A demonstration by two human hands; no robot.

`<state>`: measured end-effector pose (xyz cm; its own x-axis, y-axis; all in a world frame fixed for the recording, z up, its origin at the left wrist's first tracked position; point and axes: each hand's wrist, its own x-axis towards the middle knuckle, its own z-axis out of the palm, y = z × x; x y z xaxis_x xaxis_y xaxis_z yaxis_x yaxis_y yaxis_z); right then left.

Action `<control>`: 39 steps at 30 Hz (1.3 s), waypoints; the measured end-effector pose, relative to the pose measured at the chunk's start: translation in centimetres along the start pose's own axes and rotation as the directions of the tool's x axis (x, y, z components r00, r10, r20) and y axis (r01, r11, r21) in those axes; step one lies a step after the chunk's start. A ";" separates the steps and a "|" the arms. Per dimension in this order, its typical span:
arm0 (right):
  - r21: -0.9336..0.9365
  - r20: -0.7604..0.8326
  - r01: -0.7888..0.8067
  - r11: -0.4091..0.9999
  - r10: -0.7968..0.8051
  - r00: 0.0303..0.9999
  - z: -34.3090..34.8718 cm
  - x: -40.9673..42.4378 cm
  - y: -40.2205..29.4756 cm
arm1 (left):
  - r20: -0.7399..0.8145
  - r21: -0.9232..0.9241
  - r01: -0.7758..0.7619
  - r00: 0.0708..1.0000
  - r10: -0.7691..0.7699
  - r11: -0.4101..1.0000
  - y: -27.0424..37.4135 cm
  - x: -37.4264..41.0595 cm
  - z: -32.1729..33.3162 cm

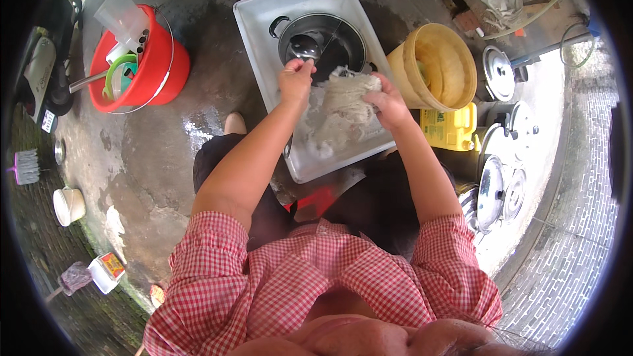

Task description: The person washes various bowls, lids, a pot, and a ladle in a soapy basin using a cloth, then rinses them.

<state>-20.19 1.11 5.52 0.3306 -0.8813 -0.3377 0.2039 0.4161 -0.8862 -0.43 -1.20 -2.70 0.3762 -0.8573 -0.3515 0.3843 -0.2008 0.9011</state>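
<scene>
My left hand [295, 81] grips the thin handle of a shiny metal ladle [303, 48], its round bowl over a dark two-handled cooking pot [352, 39]. In my right hand [388, 101] is a frayed, off-white scrubbing cloth [348, 96], held just right of the ladle and near the pot's lower rim. Both hands are above a white rectangular plastic basin [252, 49], which holds the pot. Cloudy water with foam lies in the basin's near part, beneath the cloth.
A red bucket [178, 66] of utensils stands left. Right of the basin are a yellowed bucket [400, 59], a yellow jug [447, 131] and several metal lids [490, 188]. A white tub [71, 206], a mop head [27, 167] and part of a scooter [42, 74] lie farther left.
</scene>
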 end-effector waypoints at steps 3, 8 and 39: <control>0.072 0.013 0.318 0.945 -0.320 0.947 1.3 -1.9 -1.8 | 0.165 0.085 -0.097 0.983 0.082 0.992 -2.3 -0.7 1.4; -0.426 -0.020 0.570 0.703 -0.638 0.770 4.8 0.5 1.9 | 0.567 0.193 -0.826 0.535 0.627 0.530 -6.5 0.7 3.5; -0.613 0.066 0.527 0.588 -0.627 0.776 4.8 4.3 3.3 | 0.470 -0.196 0.586 0.760 -0.449 0.786 5.7 -1.9 3.3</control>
<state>-13.69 -0.20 2.69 0.1898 -0.9302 0.3141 -0.2706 -0.3571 -0.8940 -1.74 -2.28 3.89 -0.2826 -0.7842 -0.5525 0.6881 -0.5670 0.4528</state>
